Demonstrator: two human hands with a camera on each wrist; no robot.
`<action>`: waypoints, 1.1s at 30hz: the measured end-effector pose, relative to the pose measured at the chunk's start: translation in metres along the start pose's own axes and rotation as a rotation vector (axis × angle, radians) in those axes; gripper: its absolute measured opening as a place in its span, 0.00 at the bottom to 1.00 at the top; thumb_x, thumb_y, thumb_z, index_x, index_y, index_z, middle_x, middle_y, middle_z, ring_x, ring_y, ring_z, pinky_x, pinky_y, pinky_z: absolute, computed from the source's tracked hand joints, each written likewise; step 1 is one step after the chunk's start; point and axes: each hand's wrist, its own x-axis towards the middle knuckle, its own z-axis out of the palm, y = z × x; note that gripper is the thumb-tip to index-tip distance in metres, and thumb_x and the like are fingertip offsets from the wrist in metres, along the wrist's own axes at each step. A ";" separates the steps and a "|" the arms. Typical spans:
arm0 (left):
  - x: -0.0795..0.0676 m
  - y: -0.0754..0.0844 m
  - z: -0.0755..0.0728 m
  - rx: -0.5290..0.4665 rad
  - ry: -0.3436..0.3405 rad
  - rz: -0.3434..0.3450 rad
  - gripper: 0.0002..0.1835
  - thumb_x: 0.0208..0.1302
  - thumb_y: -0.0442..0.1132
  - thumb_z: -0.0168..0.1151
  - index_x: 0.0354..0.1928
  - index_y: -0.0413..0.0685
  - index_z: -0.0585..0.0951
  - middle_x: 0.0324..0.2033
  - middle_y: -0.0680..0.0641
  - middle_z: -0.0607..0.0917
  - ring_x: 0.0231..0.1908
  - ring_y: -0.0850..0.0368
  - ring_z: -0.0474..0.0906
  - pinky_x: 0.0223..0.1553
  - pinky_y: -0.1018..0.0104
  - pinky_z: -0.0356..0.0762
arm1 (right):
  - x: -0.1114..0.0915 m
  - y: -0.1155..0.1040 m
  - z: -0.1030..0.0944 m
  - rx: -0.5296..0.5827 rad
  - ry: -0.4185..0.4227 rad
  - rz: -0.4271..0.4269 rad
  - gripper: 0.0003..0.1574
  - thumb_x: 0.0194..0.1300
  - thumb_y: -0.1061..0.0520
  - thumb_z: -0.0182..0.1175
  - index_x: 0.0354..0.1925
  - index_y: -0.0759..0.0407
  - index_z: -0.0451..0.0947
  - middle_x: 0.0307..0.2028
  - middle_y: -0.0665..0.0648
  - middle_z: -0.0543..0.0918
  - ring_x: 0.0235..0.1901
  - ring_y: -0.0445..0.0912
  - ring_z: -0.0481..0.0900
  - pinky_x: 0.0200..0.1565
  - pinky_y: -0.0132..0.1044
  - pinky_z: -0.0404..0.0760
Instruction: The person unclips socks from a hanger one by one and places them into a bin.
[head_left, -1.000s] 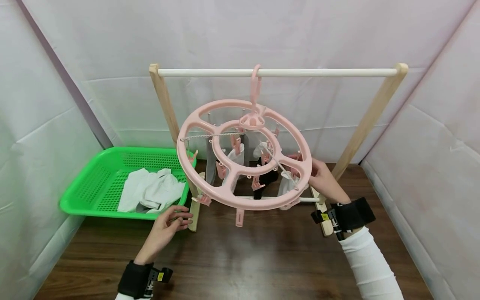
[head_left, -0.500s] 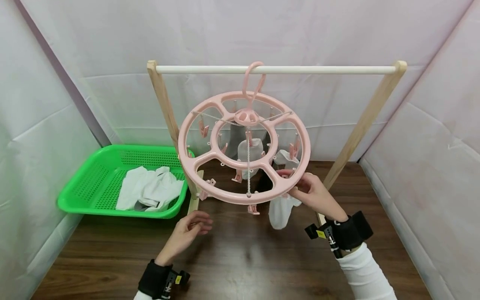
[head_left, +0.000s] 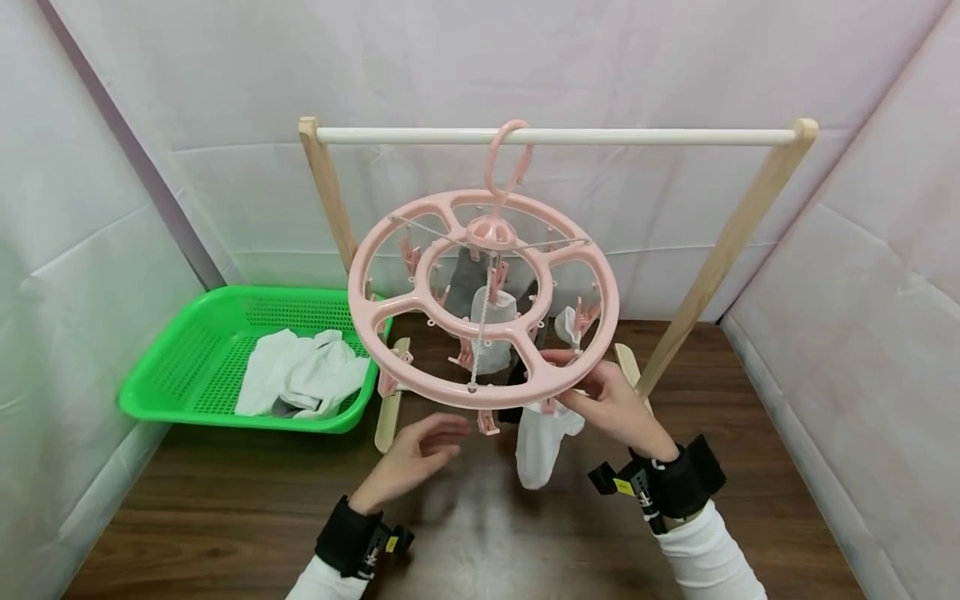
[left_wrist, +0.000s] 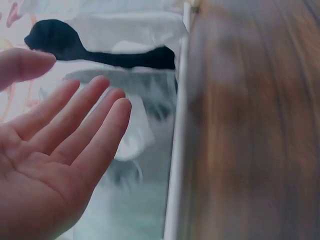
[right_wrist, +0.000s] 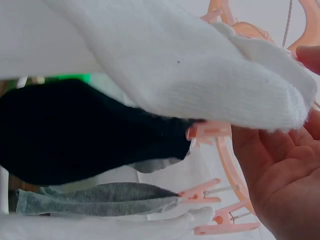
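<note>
Fingers, left hand: four almost straight, the thumb well away from them, nothing in hold; near the hanger's front rim.
Fingers, right hand: at the hanger's rim, a white cuff lying between thumb and palm; the tips are partly covered, so whether they pinch cannot be told.
Ring hanger: one, pink, two concentric rings, hung by its single hook from the rail.
Clips: many, pink; some are hidden, so no exact number.
Hanging socks: at least five, namely three white, one grey and one black; the front white sock dangles just below the right hand.
Basket: one, green, on the person's left, with white cloths in a heap, number unclear.
Rack legs: two, wooden, one under each end of the rail.
Wristbands: two, black.
Changed since half a second ago: hanger turned slightly, front white sock and right hand shifted left, left hand nearer the hanger.
Unchanged: basket and its heap.
</note>
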 end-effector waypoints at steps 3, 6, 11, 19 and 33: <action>0.010 0.005 0.009 0.002 -0.032 0.028 0.21 0.66 0.28 0.60 0.60 0.30 0.72 0.55 0.32 0.77 0.56 0.37 0.73 0.56 0.54 0.73 | 0.001 -0.001 0.007 0.024 0.027 -0.008 0.23 0.68 0.69 0.57 0.60 0.74 0.71 0.55 0.48 0.78 0.41 0.41 0.80 0.38 0.31 0.79; 0.023 0.007 0.023 0.047 -0.066 0.069 0.22 0.64 0.30 0.63 0.59 0.33 0.74 0.55 0.35 0.78 0.57 0.42 0.73 0.58 0.53 0.70 | 0.001 -0.003 0.011 0.057 0.046 -0.010 0.23 0.68 0.70 0.56 0.60 0.74 0.70 0.53 0.50 0.79 0.42 0.41 0.80 0.39 0.32 0.80; 0.039 0.010 0.043 0.126 -0.085 0.112 0.26 0.60 0.31 0.68 0.61 0.38 0.73 0.56 0.42 0.79 0.57 0.50 0.74 0.57 0.57 0.71 | 0.002 -0.006 0.019 0.133 0.066 -0.023 0.23 0.69 0.70 0.55 0.60 0.78 0.68 0.51 0.50 0.81 0.43 0.40 0.79 0.40 0.31 0.78; 0.059 0.017 0.050 0.075 -0.072 0.353 0.39 0.55 0.21 0.67 0.68 0.35 0.64 0.65 0.39 0.69 0.63 0.51 0.65 0.62 0.56 0.64 | 0.002 -0.006 0.026 0.192 0.046 -0.040 0.24 0.69 0.67 0.56 0.60 0.76 0.68 0.53 0.48 0.80 0.45 0.40 0.78 0.43 0.31 0.77; 0.055 0.009 0.056 0.193 -0.069 0.204 0.07 0.67 0.26 0.56 0.43 0.29 0.80 0.22 0.56 0.67 0.22 0.68 0.62 0.24 0.73 0.61 | 0.002 -0.006 0.034 0.148 0.022 -0.046 0.26 0.66 0.71 0.58 0.61 0.76 0.68 0.52 0.49 0.78 0.40 0.40 0.76 0.40 0.32 0.74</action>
